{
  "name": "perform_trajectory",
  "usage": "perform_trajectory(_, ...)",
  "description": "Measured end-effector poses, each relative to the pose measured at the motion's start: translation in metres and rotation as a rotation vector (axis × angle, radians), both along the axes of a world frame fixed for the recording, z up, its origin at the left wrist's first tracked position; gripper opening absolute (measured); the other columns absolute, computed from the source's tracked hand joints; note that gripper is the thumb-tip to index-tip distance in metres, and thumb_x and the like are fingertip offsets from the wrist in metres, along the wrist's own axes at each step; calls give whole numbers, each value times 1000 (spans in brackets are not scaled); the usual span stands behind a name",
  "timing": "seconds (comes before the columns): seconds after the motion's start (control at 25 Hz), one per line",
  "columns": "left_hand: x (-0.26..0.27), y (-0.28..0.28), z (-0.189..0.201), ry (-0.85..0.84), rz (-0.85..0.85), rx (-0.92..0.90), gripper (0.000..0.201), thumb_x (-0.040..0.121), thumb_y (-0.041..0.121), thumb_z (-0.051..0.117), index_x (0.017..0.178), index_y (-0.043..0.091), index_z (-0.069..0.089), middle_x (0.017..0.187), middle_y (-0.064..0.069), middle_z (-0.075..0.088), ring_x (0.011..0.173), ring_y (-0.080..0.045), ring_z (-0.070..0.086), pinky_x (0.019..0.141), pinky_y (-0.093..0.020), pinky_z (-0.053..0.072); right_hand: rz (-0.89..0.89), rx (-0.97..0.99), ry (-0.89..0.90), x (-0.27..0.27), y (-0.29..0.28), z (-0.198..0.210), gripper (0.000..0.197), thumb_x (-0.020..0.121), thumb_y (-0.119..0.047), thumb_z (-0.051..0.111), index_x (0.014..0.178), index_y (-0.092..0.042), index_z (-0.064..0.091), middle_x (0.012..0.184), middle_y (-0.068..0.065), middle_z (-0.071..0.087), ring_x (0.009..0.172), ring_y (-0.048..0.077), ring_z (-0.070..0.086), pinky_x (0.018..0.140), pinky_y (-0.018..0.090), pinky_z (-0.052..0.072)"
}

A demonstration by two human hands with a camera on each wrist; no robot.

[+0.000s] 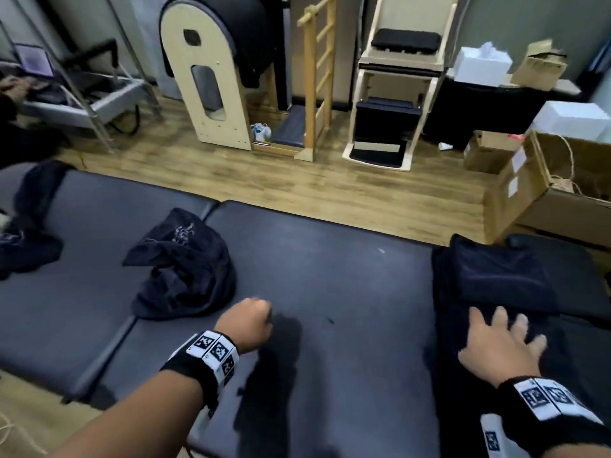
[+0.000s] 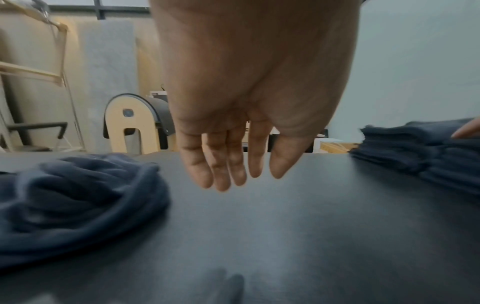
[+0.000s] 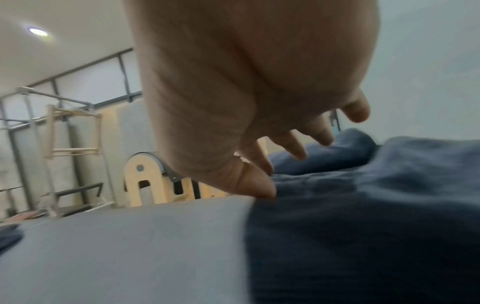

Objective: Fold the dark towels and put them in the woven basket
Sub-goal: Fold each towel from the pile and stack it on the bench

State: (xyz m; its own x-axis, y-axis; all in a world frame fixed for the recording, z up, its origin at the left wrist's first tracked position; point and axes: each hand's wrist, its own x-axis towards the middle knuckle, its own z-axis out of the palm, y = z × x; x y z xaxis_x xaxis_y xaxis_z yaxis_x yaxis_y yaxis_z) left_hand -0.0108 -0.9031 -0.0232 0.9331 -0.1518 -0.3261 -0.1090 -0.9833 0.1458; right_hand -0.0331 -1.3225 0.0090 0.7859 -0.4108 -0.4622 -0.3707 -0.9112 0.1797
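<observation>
Head view: right hand [image 1: 499,345] flat, fingers spread, on folded dark towels [image 1: 496,279] at padded bench [image 1: 330,276] right end; left hand [image 2: 244,115] empty, fingers together and relaxed, near crumpled towel [image 1: 185,269]. Soft, limp, light by judgement; best pinched at corners. Another towel [image 1: 29,219] far left. No woven basket visible; cardboard boxes [image 1: 545,193] beyond.

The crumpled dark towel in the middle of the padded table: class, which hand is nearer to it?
Left. The left hand hovers just right of the crumpled dark towel; the right hand rests on the folded towels, far right.
</observation>
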Motion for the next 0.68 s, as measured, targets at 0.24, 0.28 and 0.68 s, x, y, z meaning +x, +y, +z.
perform_trajectory(0.24,39,152,-7,-8,-51,478,38,84,19,51,121,17,56,123,-8,57,118,-30,47,105,-52,31,380,275,-27,8,218,-15,52,78,-43,49,127,-28,56,134,1,58,128,27,55,103,42,47)
perform_trajectory(0.28,40,167,-9,53,-108,527,39,88,19,47,126,18,56,128,-7,56,123,-29,45,111,-55,21,391,384,28,10,252,-15,51,77,-44,49,125,-28,58,130,1,63,125,27,58,102,40,49)
perform_trajectory(0.68,42,230,87,-67,-477,-251,12,76,35,57,74,23,53,83,-2,70,84,-26,64,70,-33,43,723,555,-368,45,445,32,28,84,-53,62,87,-25,61,108,-3,61,113,20,58,86,36,50)
